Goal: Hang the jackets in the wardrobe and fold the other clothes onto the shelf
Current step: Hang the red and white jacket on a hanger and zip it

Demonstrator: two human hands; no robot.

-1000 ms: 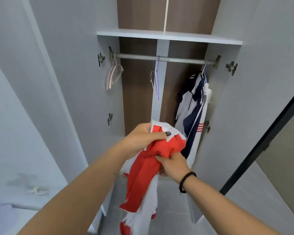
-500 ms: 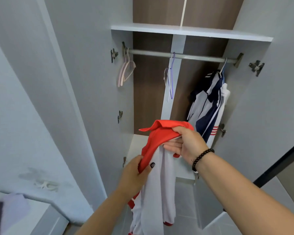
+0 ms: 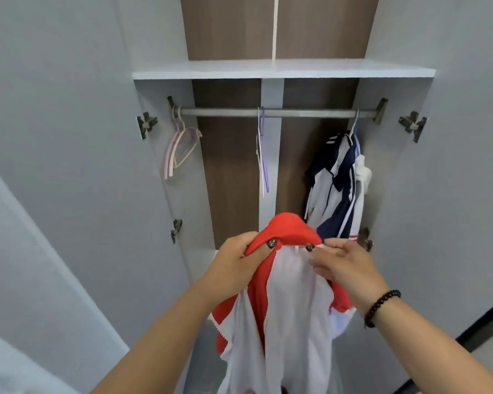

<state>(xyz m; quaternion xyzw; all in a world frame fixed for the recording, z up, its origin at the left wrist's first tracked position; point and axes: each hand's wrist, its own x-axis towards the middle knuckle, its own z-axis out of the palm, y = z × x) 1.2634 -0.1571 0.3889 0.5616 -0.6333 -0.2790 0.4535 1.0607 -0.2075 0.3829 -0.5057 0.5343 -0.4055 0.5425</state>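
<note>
- Red-and-white fabric jacket [image 3: 291,302] held up in front of the open grey wardrobe [image 3: 393,194], below the grey metal hanging rail [image 3: 271,112], collar end uppermost, rest hanging down.
- Left hand [image 3: 239,265] closed on the red collar at its left side, thumb pressed over the fabric.
- Right hand [image 3: 339,265] pinching the collar edge at its right side, thumb and fingertips closed on the cloth; black beaded bracelet [image 3: 380,307] on that wrist.
- Navy-and-white jacket [image 3: 336,183] hanging from the rail's right end.
- Purple and white slim hangers [image 3: 264,157] hanging bare at the rail's middle.
- Pale pink plastic hangers [image 3: 180,149] hanging bare at the rail's left end.
- White flat shelf [image 3: 282,69] just above the rail.
</note>
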